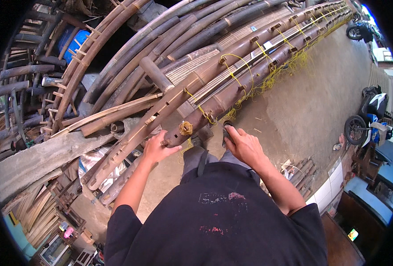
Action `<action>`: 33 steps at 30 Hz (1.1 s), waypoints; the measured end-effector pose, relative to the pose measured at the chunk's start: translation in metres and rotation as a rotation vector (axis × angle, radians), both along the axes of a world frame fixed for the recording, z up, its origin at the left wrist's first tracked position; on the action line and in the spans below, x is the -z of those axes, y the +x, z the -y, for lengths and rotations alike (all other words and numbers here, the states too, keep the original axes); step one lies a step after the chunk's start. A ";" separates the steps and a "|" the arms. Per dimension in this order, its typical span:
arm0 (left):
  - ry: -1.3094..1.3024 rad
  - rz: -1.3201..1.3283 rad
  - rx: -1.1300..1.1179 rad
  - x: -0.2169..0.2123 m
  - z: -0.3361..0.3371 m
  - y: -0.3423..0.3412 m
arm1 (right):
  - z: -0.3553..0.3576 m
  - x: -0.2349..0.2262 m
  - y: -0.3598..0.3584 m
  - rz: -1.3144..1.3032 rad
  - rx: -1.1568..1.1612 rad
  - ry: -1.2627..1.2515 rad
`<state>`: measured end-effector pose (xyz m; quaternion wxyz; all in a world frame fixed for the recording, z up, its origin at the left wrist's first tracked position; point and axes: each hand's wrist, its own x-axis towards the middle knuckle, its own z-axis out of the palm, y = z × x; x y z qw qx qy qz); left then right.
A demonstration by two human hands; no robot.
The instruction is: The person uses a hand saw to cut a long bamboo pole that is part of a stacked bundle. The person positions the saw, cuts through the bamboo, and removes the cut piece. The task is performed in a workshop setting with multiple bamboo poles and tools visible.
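Two long brown bamboo poles run side by side from in front of me to the far right, with rectangular holes cut along them. At the near end of the right-hand bamboo pole [214, 105], my left hand [154, 150] is closed round the tip, thumb below it. A coil of yellow cord [185, 128] sits on that end. More yellow cord [289, 66] links the two poles and hangs in loose tangles. The other bamboo pole [201, 80] passes just beyond my left hand. My right hand [247, 148] is curled round a dark object [226, 134], mostly hidden by the fingers, apart from the pole.
Thick curved bamboo poles [169, 35] are stacked at the far left, beside a bamboo ladder-like frame [78, 62] and a blue drum [72, 42]. A concrete ledge [41, 159] lies left. Short bamboo pieces [300, 173] rest near my right elbow. Motorbikes [367, 117] stand at the right.
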<state>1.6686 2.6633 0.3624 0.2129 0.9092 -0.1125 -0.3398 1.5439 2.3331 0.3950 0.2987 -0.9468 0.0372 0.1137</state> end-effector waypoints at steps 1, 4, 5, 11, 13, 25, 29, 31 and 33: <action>0.003 0.003 0.005 0.000 0.000 0.000 | 0.001 -0.001 0.001 -0.010 -0.001 0.004; -0.011 -0.002 0.017 0.003 -0.003 0.000 | 0.001 0.002 0.002 0.007 0.016 0.036; -0.019 -0.006 0.020 0.005 -0.003 0.001 | 0.002 0.003 0.003 0.020 0.025 0.050; 0.013 -0.049 0.031 0.011 -0.005 0.003 | 0.003 -0.001 0.010 -0.114 0.019 0.052; 0.007 -0.060 0.044 0.012 -0.006 0.005 | 0.003 -0.010 0.016 -0.139 0.005 0.026; 0.025 -0.054 0.052 0.020 -0.006 0.005 | -0.005 -0.011 0.030 -0.205 -0.040 -0.044; 0.001 0.005 0.051 0.023 -0.008 0.000 | -0.014 -0.010 0.031 -0.207 0.034 0.090; -0.013 0.049 0.063 0.024 -0.008 -0.001 | -0.014 -0.011 0.033 -0.217 0.037 0.112; -0.034 0.062 0.077 0.029 -0.009 0.000 | -0.017 -0.016 0.037 -0.236 0.036 0.093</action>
